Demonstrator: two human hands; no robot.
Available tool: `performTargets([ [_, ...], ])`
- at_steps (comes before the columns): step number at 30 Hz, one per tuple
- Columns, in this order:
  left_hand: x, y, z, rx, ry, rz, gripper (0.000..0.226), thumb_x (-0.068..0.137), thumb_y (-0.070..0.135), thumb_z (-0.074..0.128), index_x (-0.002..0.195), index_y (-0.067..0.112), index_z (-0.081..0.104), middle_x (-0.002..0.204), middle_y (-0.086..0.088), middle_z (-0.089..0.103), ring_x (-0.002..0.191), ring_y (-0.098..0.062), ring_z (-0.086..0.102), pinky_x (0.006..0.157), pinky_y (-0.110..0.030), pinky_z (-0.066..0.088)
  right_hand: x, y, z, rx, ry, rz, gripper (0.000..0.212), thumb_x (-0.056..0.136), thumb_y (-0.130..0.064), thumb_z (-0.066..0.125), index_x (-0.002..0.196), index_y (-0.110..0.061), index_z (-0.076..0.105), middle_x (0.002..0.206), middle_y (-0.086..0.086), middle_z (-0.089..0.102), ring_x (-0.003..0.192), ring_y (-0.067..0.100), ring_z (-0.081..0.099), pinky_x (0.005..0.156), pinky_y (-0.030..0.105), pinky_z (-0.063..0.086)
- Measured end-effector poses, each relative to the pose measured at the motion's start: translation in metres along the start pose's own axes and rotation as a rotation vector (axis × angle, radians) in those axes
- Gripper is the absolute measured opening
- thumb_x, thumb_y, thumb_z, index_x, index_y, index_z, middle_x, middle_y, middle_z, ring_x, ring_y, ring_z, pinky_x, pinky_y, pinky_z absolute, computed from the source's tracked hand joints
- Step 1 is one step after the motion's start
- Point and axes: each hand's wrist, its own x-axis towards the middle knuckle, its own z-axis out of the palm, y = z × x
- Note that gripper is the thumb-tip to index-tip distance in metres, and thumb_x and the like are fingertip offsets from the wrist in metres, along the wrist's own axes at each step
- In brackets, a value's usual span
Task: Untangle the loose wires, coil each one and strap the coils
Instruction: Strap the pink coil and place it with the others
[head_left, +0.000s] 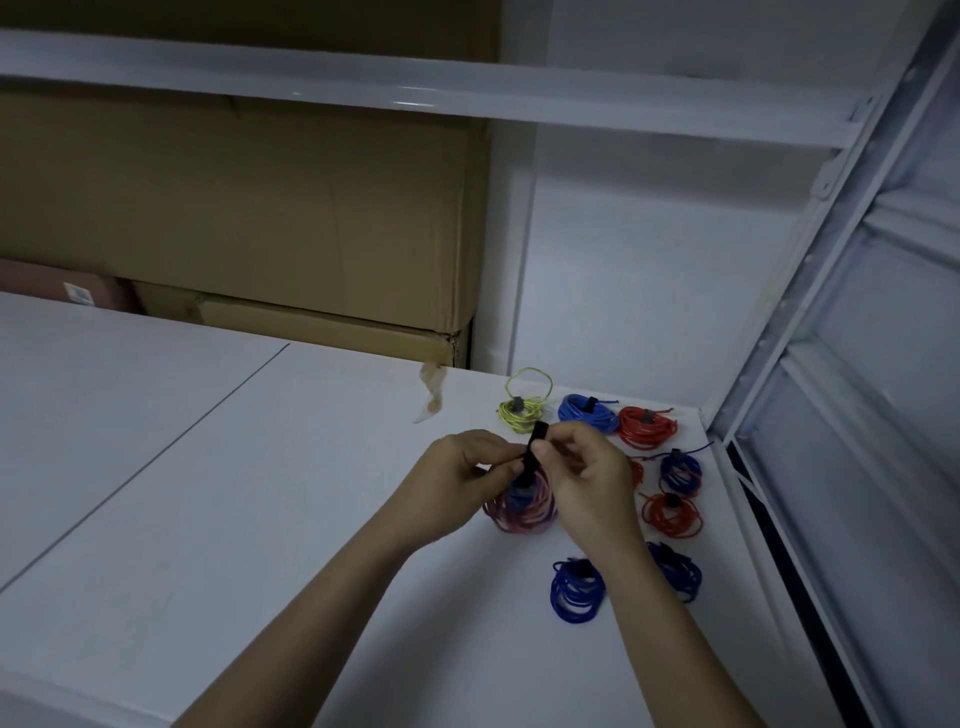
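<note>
A pink wire coil (522, 512) hangs between my hands just above the white table (260, 493). A black strap (535, 447) runs up from the coil's top. My left hand (462, 483) grips the coil and the strap's lower part. My right hand (582, 462) pinches the strap's upper end between thumb and fingers. Strapped coils lie to the right: a yellow coil (522, 413), a blue coil (587, 413), a red coil (648, 426), a dark blue coil (680, 473), another red coil (670, 514), and blue coils (576, 590) nearer me.
Cardboard boxes (234, 218) stand behind the table under a white shelf beam (415, 88). A torn piece of tape (431, 392) hangs at the box corner. A white metal rack frame (810, 322) borders the table on the right.
</note>
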Motion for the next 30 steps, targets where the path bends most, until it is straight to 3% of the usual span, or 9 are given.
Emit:
performTargets([
  [5, 0.003, 0.001, -0.010, 0.026, -0.038, 0.029, 0.020, 0.087, 0.005, 0.067, 0.104, 0.016, 0.070, 0.089, 0.002, 0.072, 0.080, -0.003, 0.065, 0.073, -0.018, 0.052, -0.004, 0.000, 0.004, 0.012, -0.031, 0.033, 0.019, 0.089, -0.011, 0.063, 0.085, -0.029, 0.058, 0.083, -0.003, 0.066, 0.079, 0.009, 0.062, 0.066, 0.014, 0.049],
  [8, 0.000, 0.002, -0.009, -0.064, 0.003, -0.009, 0.034, 0.086, 0.012, 0.069, 0.104, 0.026, 0.045, 0.087, 0.004, 0.074, 0.077, -0.017, 0.069, 0.069, -0.033, 0.057, -0.005, -0.005, 0.002, -0.017, -0.021, -0.048, 0.020, 0.088, -0.010, 0.064, 0.093, -0.028, 0.058, 0.090, -0.010, 0.063, 0.080, 0.003, 0.060, 0.068, 0.011, 0.047],
  [10, 0.000, 0.002, -0.010, -0.086, 0.032, 0.005, 0.038, 0.086, 0.013, 0.069, 0.099, 0.032, 0.038, 0.088, 0.006, 0.073, 0.073, -0.021, 0.069, 0.067, -0.037, 0.056, -0.005, -0.007, 0.000, -0.156, -0.047, -0.170, 0.013, 0.091, -0.009, 0.060, 0.093, -0.021, 0.066, 0.092, -0.011, 0.062, 0.085, 0.001, 0.058, 0.071, 0.009, 0.045],
  [14, 0.003, 0.007, -0.016, -0.115, 0.075, 0.064, 0.039, 0.086, 0.013, 0.070, 0.094, 0.036, 0.039, 0.087, 0.003, 0.073, 0.069, -0.017, 0.067, 0.064, -0.025, 0.056, -0.007, -0.007, -0.008, -0.233, -0.241, -0.227, 0.026, 0.095, -0.012, 0.054, 0.120, -0.016, 0.062, 0.105, -0.014, 0.061, 0.101, -0.003, 0.055, 0.085, 0.007, 0.041],
  [19, 0.002, 0.008, -0.013, 0.239, 0.063, 0.151, 0.030, 0.088, 0.025, 0.067, 0.096, 0.033, 0.039, 0.087, 0.021, 0.068, 0.084, -0.005, 0.064, 0.071, -0.033, 0.056, -0.005, -0.003, -0.011, -0.312, -0.227, -0.176, 0.020, 0.093, -0.011, 0.056, 0.111, -0.017, 0.063, 0.097, -0.017, 0.057, 0.093, 0.000, 0.052, 0.076, 0.001, 0.039],
  [22, 0.004, 0.007, -0.012, 0.440, 0.093, 0.260, 0.022, 0.090, 0.027, 0.063, 0.104, 0.027, 0.046, 0.093, 0.023, 0.061, 0.089, -0.010, 0.062, 0.072, -0.037, 0.053, -0.002, -0.001, -0.012, -0.395, -0.226, -0.197, 0.018, 0.094, -0.012, 0.054, 0.110, -0.016, 0.060, 0.102, -0.011, 0.055, 0.095, 0.000, 0.047, 0.077, 0.003, 0.036],
  [24, 0.006, 0.005, -0.011, 0.394, 0.060, 0.224, 0.022, 0.091, 0.027, 0.062, 0.110, 0.027, 0.051, 0.093, 0.024, 0.062, 0.090, -0.003, 0.061, 0.078, -0.031, 0.052, 0.001, 0.001, -0.014, -0.460, -0.265, -0.216, 0.017, 0.095, -0.014, 0.052, 0.111, -0.016, 0.058, 0.104, -0.010, 0.052, 0.097, 0.003, 0.045, 0.079, 0.009, 0.037],
  [27, 0.010, 0.001, -0.009, 0.221, -0.008, 0.107, 0.020, 0.089, 0.028, 0.065, 0.107, 0.028, 0.057, 0.088, 0.023, 0.063, 0.086, 0.004, 0.060, 0.075, -0.018, 0.051, 0.007, 0.004, -0.016, -0.525, -0.303, -0.203, 0.019, 0.095, -0.014, 0.050, 0.111, -0.020, 0.058, 0.104, -0.006, 0.057, 0.096, 0.009, 0.050, 0.079, 0.021, 0.044],
  [30, 0.018, -0.003, -0.009, 0.046, -0.027, 0.005, 0.016, 0.086, 0.021, 0.069, 0.101, 0.019, 0.063, 0.090, 0.005, 0.070, 0.082, -0.009, 0.066, 0.072, -0.022, 0.055, 0.011, 0.006, -0.015, -0.493, -0.285, -0.215, 0.020, 0.092, -0.013, 0.057, 0.108, -0.023, 0.063, 0.097, -0.009, 0.060, 0.089, 0.006, 0.055, 0.073, 0.011, 0.043],
])
